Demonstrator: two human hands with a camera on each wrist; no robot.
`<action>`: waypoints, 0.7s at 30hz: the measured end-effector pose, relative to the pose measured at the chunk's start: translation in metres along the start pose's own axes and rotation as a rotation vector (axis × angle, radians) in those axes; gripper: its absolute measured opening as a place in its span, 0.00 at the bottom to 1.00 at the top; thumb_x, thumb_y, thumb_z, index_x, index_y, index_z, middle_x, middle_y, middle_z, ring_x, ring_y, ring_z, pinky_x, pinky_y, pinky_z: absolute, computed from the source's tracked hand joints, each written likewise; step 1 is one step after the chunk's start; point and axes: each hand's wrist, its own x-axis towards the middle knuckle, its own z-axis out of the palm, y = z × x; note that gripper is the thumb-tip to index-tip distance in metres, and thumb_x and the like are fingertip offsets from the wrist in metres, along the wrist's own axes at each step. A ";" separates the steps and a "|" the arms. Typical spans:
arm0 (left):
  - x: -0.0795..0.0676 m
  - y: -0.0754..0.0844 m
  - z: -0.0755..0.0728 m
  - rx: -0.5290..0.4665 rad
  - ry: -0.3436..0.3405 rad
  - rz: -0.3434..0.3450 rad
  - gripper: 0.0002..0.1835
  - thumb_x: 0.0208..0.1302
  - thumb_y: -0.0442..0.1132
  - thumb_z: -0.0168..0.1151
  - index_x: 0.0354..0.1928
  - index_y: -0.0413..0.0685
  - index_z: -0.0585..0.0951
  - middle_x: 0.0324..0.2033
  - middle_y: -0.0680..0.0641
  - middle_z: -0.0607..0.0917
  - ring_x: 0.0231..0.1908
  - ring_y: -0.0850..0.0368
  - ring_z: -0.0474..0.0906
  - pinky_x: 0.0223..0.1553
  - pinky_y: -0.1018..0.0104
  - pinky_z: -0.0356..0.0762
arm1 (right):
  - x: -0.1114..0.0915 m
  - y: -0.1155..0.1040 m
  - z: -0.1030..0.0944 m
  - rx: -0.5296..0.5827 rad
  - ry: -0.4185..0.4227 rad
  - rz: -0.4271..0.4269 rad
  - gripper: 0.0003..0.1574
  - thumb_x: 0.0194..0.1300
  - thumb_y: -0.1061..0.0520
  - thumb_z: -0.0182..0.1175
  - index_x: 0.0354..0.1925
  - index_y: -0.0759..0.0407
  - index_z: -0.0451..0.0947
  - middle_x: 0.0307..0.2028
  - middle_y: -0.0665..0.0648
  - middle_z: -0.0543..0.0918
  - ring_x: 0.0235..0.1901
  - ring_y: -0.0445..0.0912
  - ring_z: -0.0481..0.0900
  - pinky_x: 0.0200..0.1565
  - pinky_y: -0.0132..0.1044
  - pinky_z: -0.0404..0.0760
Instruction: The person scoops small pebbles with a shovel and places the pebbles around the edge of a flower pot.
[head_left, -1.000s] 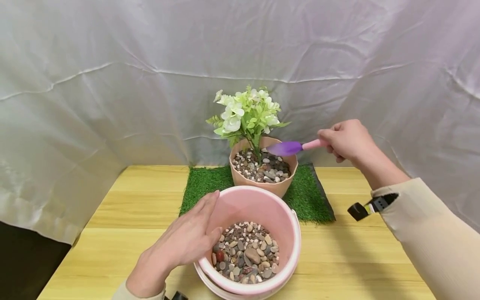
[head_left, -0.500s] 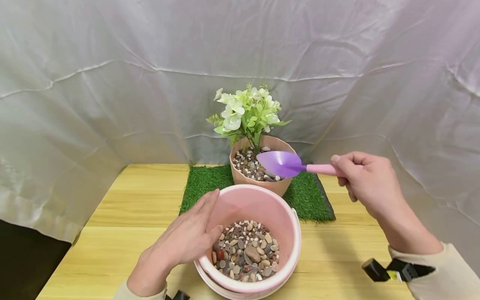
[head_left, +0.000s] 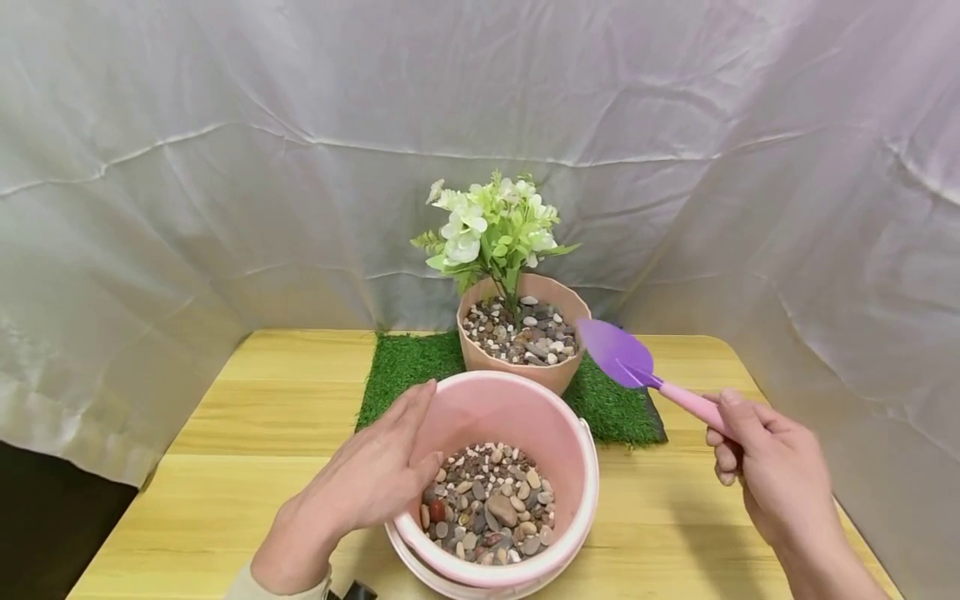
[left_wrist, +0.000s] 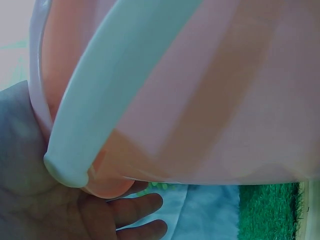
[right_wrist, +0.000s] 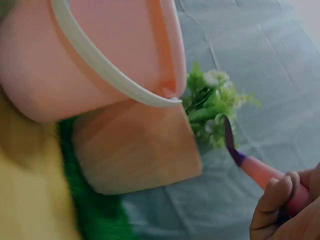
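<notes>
My left hand point(head_left: 363, 475) rests across the left rim of a pink bucket point(head_left: 581, 500), the thumb reaching inside and the other fingers extended. In the left wrist view, the palm lies by the bucket's white handle point(left_wrist: 115, 75) and the fingers point(left_wrist: 137, 207) stretch out past it. Inside the bucket lie mixed pebbles point(head_left: 491, 504). At the right, my right hand point(head_left: 780, 467) grips the pink handle of a small purple trowel point(head_left: 618, 354). Its blade points up and left, its tip overlapping the right edge of the flowerpot point(head_left: 517, 373) in the head view.
Pebbles surround the stems of a white-flowered plant point(head_left: 495, 225) in the pot. Under the pot is a mat of artificial grass point(head_left: 412, 367) on the wooden table point(head_left: 285, 417). A grey cloth point(head_left: 300, 208) hangs behind and along both sides.
From over the flowerpot, my right hand has brought the trowel toward me and to the right, the blade turning to point up and left. The left hand stays at the bucket.
</notes>
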 end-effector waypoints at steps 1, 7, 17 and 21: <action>0.000 0.000 0.000 0.000 -0.001 0.002 0.49 0.74 0.55 0.59 0.86 0.51 0.46 0.85 0.44 0.50 0.80 0.40 0.57 0.80 0.39 0.58 | -0.002 0.008 -0.004 0.034 -0.021 0.019 0.15 0.79 0.49 0.60 0.45 0.53 0.90 0.27 0.51 0.85 0.21 0.39 0.77 0.21 0.30 0.81; 0.000 0.000 -0.001 -0.005 -0.007 0.007 0.49 0.74 0.55 0.59 0.86 0.51 0.46 0.85 0.44 0.50 0.81 0.39 0.56 0.80 0.38 0.57 | -0.015 0.052 -0.012 0.013 -0.158 0.245 0.17 0.83 0.53 0.54 0.53 0.64 0.84 0.39 0.56 0.90 0.35 0.41 0.87 0.37 0.32 0.90; -0.001 -0.002 -0.003 -0.007 0.003 0.031 0.48 0.75 0.54 0.58 0.86 0.50 0.46 0.85 0.43 0.50 0.81 0.38 0.56 0.80 0.37 0.57 | -0.033 0.100 0.019 -0.451 -0.044 0.337 0.27 0.83 0.50 0.52 0.59 0.75 0.76 0.32 0.59 0.86 0.27 0.45 0.82 0.26 0.37 0.87; 0.000 -0.002 -0.003 -0.007 -0.002 0.037 0.48 0.75 0.54 0.58 0.86 0.49 0.46 0.85 0.43 0.50 0.81 0.38 0.55 0.80 0.38 0.57 | -0.035 0.110 0.023 -0.645 -0.025 0.270 0.25 0.82 0.47 0.52 0.55 0.69 0.79 0.28 0.56 0.86 0.25 0.46 0.84 0.28 0.35 0.84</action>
